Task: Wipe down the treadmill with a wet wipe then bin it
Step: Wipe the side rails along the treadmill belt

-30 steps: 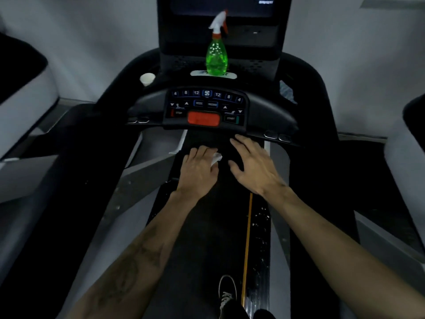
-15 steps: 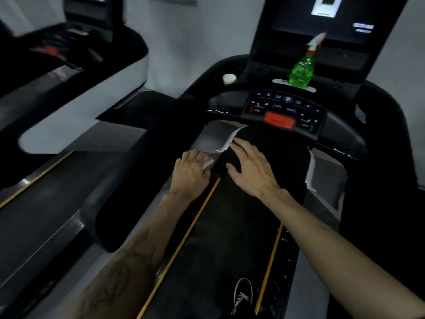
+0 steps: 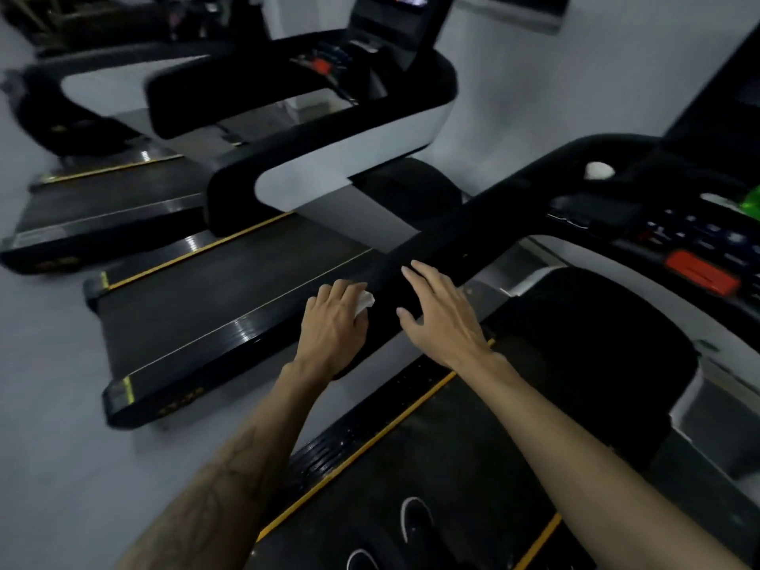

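My left hand (image 3: 333, 327) holds a crumpled white wet wipe (image 3: 364, 302) against the left handrail (image 3: 444, 244) of the black treadmill, near the rail's lower end. Only a corner of the wipe shows past my fingers. My right hand (image 3: 442, 318) lies over the same rail just to the right, fingers straight and spread, holding nothing. The treadmill belt (image 3: 432, 458) with yellow side stripes runs under my arms. The console (image 3: 699, 248) with its red stop button is at the right edge.
A green spray bottle (image 3: 750, 205) and a white cup (image 3: 598, 171) sit on the console. Two more treadmills (image 3: 230, 277) stand to the left on the grey floor (image 3: 61, 446). My shoes (image 3: 415, 524) stand on the belt at the bottom.
My view has swung left. Both hands have moved from the front of the belt area onto the left handrail, the left hand still holding the wipe.
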Available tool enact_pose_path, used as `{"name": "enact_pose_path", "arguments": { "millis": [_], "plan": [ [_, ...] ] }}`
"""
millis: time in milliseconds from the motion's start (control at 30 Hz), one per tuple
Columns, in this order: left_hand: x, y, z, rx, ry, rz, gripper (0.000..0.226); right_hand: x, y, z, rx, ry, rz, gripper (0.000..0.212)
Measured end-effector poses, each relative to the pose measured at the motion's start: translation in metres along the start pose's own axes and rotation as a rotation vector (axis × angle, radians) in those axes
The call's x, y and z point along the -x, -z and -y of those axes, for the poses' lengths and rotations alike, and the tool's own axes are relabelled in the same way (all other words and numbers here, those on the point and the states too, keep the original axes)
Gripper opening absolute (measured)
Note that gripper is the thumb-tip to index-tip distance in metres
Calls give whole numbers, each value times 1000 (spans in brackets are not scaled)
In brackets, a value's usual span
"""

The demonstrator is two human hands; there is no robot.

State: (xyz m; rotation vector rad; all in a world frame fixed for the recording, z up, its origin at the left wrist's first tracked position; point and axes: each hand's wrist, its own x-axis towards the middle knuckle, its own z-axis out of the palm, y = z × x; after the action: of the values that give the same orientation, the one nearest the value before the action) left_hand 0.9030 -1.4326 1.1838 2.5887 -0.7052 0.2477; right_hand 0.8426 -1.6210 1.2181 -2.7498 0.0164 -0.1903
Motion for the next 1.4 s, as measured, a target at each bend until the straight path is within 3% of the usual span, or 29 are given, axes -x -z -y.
{"name": "enact_pose_path", "arguments": {
  "millis": [533,733,1067,1400],
  "plan": [
    [25,56,144,-128,317,-47,43,-109,-92,129,-57,350,104,68],
    [32,68,181,-100,338,-19,43,-120,-114,154,-57,306,114,68],
    [20,65,239,-64,143,89,38,-126,-148,178,-57,79,45,69],
    [-26,30,262,-55,44,122,39,-153,-184,162,-130,-64,122,70]
  ]
}}
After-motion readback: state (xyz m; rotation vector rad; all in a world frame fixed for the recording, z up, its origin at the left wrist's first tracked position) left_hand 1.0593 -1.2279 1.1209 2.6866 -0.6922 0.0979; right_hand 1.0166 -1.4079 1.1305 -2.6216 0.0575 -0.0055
